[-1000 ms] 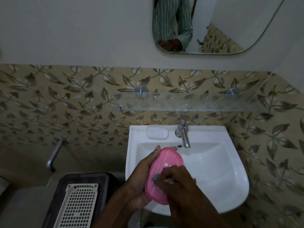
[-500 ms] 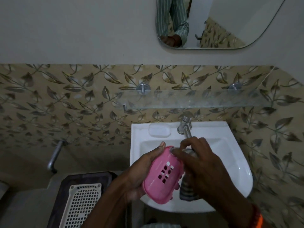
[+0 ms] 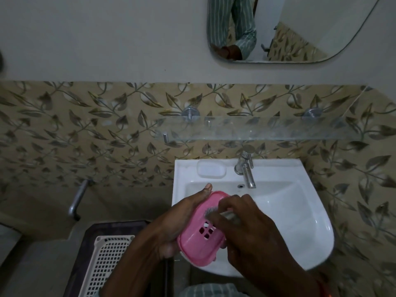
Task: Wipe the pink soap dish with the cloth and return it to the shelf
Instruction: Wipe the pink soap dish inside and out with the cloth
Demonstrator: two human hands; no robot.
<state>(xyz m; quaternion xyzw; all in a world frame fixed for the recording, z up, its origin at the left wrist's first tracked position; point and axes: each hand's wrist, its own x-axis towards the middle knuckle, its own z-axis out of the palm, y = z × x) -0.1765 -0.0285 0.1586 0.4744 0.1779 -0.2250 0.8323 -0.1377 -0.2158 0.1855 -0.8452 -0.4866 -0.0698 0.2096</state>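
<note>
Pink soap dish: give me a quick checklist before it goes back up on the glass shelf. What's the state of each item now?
1. Dish held securely: ok. The left hand cradles the pink soap dish over the sink.
2. Cloth on dish: ok. The right hand presses the cloth onto its upper part.
3. Wiping finished: cannot tell; the right hand hides much of the dish.
4. Landing spot: ok. The glass shelf shows nothing standing on it.
5. Path upward: not ok yet; the right hand lies across the dish, and the tap stands below the shelf.
</note>
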